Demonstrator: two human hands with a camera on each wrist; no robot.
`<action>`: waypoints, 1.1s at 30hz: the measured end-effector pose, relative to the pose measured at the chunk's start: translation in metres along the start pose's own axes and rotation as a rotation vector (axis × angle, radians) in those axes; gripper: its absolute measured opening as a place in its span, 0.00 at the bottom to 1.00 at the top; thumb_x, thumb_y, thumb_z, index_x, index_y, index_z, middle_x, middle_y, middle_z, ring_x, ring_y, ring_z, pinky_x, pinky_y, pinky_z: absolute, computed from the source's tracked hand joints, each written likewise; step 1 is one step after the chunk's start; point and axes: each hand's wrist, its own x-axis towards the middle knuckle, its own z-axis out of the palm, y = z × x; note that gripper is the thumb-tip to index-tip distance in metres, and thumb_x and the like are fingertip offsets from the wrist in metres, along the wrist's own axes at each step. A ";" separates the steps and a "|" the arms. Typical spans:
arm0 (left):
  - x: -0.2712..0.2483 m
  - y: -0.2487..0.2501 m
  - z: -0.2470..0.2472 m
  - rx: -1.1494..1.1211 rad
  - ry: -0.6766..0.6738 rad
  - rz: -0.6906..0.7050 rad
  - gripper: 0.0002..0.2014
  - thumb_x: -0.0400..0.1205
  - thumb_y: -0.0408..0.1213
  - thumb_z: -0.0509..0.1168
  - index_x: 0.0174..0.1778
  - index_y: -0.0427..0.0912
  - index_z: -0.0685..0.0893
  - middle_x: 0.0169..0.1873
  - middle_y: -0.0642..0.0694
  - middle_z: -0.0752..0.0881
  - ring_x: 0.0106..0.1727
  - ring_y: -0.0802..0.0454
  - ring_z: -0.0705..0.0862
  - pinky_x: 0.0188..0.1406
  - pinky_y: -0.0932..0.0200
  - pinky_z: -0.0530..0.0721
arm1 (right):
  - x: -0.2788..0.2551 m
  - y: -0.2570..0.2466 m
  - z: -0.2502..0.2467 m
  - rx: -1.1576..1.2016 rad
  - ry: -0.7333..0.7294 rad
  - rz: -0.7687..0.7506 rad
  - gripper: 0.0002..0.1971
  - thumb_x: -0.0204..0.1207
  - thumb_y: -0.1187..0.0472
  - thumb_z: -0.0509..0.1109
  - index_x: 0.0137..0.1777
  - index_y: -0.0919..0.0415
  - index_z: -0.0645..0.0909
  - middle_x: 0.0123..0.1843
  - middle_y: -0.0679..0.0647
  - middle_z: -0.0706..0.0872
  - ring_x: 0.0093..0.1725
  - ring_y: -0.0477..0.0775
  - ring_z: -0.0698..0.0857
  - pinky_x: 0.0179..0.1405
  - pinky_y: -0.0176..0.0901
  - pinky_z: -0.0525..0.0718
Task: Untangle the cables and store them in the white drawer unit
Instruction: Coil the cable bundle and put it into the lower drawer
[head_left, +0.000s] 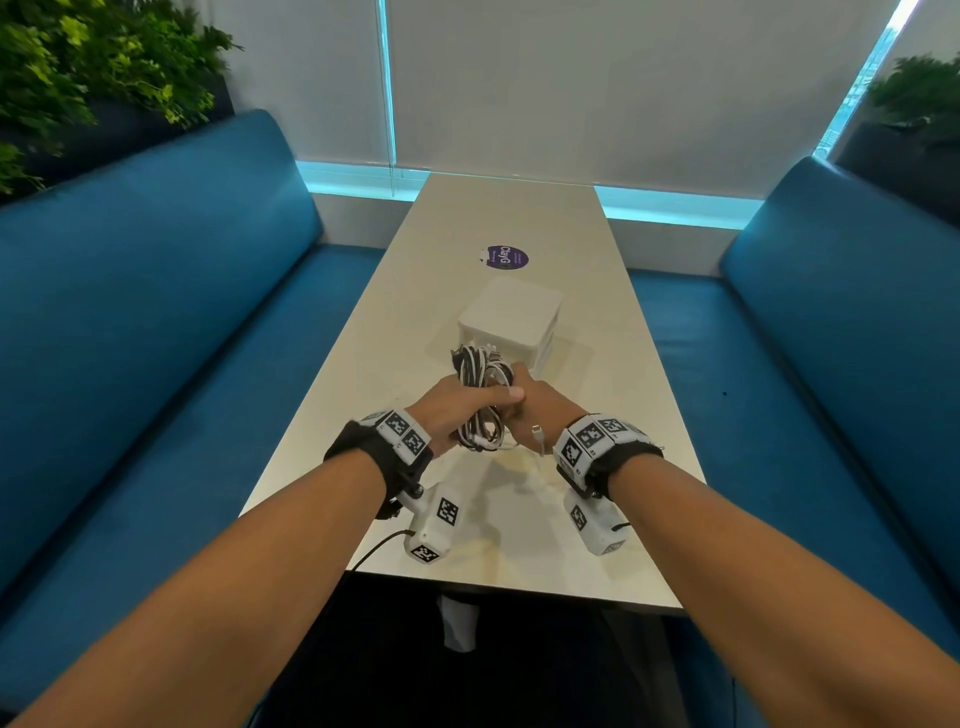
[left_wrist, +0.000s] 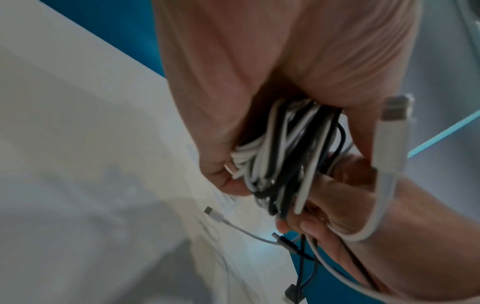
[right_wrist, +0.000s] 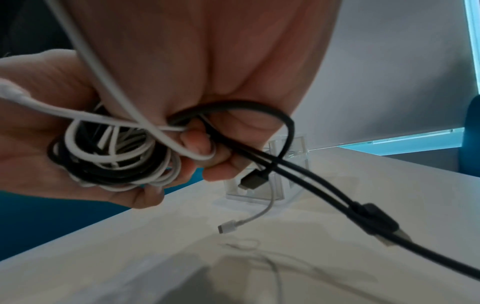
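A tangled bundle of black and white cables (head_left: 480, 374) is held above the table (head_left: 519, 545), just in front of the white drawer unit (head_left: 511, 322). My left hand (head_left: 457, 410) grips the coiled part (left_wrist: 283, 156), fingers wrapped round it. My right hand (head_left: 543, 408) meets it from the right, fingers curled on black and white strands (right_wrist: 200, 148). A black cable (right_wrist: 311, 185) with a dark plug trails down to the right. One white plug (right_wrist: 227, 228) dangles over the table. Another white connector (left_wrist: 394, 115) loops over my right wrist.
Blue benches (head_left: 182, 312) run along both sides of the narrow table. A round purple sticker (head_left: 503, 257) lies beyond the drawer unit. Plants (head_left: 78, 67) stand behind the bench backs, with window blinds at the far end.
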 end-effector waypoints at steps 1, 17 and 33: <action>0.000 0.001 0.002 0.018 0.034 0.024 0.21 0.70 0.39 0.82 0.57 0.35 0.89 0.50 0.36 0.92 0.55 0.39 0.90 0.60 0.46 0.86 | 0.000 -0.001 0.001 -0.003 -0.006 -0.012 0.18 0.83 0.65 0.60 0.70 0.67 0.64 0.51 0.60 0.81 0.43 0.59 0.84 0.36 0.46 0.83; 0.016 0.004 0.011 0.233 0.565 0.205 0.04 0.70 0.37 0.73 0.34 0.40 0.88 0.30 0.41 0.89 0.35 0.43 0.90 0.38 0.48 0.91 | -0.001 0.006 0.022 0.052 -0.029 -0.069 0.35 0.81 0.58 0.63 0.83 0.57 0.49 0.45 0.62 0.87 0.41 0.60 0.86 0.43 0.54 0.85; 0.011 0.010 0.008 0.027 0.495 0.182 0.05 0.67 0.31 0.75 0.35 0.33 0.88 0.29 0.39 0.87 0.30 0.45 0.85 0.35 0.52 0.85 | -0.002 0.013 0.026 0.184 -0.129 0.001 0.08 0.79 0.51 0.70 0.50 0.55 0.83 0.37 0.46 0.90 0.38 0.45 0.87 0.42 0.42 0.79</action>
